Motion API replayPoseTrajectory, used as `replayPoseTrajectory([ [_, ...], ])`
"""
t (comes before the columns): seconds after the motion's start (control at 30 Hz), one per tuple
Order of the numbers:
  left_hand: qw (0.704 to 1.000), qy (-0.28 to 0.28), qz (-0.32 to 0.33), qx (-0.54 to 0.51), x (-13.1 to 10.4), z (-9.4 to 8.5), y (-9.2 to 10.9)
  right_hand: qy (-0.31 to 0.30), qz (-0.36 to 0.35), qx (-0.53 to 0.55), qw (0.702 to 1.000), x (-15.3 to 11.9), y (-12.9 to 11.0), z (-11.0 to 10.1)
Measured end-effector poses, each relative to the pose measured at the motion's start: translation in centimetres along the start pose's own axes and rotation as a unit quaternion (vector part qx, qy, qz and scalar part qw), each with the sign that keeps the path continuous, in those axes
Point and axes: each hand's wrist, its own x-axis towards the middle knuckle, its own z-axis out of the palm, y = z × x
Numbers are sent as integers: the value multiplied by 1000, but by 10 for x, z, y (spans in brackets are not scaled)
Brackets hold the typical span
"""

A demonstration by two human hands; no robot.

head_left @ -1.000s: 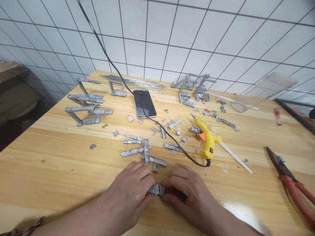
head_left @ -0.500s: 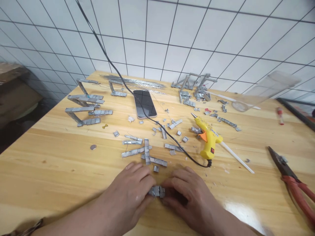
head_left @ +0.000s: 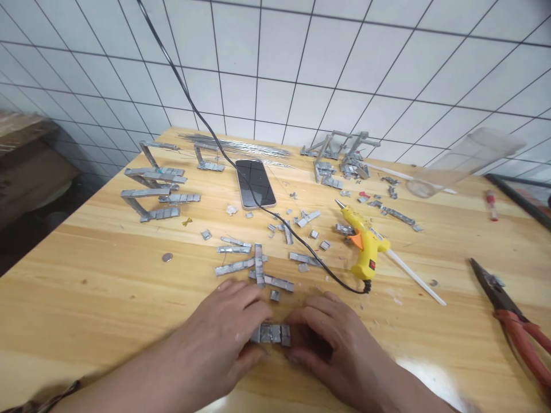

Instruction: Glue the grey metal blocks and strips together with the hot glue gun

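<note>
A short grey segmented strip (head_left: 275, 334), made of small metallic-looking blocks in a row, lies between my hands near the front of the table. My left hand (head_left: 235, 327) is closed round the strip's left end, thumb below and fingers above, hiding that part. At the right end, the curled fingers and thumb of my right hand (head_left: 333, 338) pinch the last block; their exact contact is partly hidden. Just beyond my fingers sit a single small grey block (head_left: 274, 295) and several loose grey strips (head_left: 258, 264), some crossed over each other.
A yellow glue gun (head_left: 365, 241) lies right of centre, its black cord (head_left: 198, 115) crossing the phone (head_left: 255, 183). Red-handled pliers (head_left: 512, 321) lie at right. Bent grey frames (head_left: 146, 198) stand at left, more (head_left: 340, 155) at the back. Thin wires (head_left: 241, 146) and a clear container (head_left: 465, 160) are near the tiled wall.
My left fingers have shifted back along the strip, so more of its blocks show between my hands. My right hand stays nearly in place. The view has shifted slightly.
</note>
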Motion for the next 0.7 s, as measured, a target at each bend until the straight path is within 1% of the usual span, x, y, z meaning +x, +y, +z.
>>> replayPoseTrajectory([
  [0.13, 1000, 0, -11, -3, -3, -12, -3, -12, 9, 7, 1000, -2, 2, -2],
  [0.2, 1000, 1, -16, -1, -5, -15, -6, -12, 8, 7, 1000, -1, 2, -1],
  [0.47, 999, -30, -36, 7, -7, -10, -11, 1, -11, -1, 1000, 0, 3, 3],
  [0.7, 999, -34, -37, -3, -6, -11, -12, 4, -12, -3, 1000, 2, 3, 3],
])
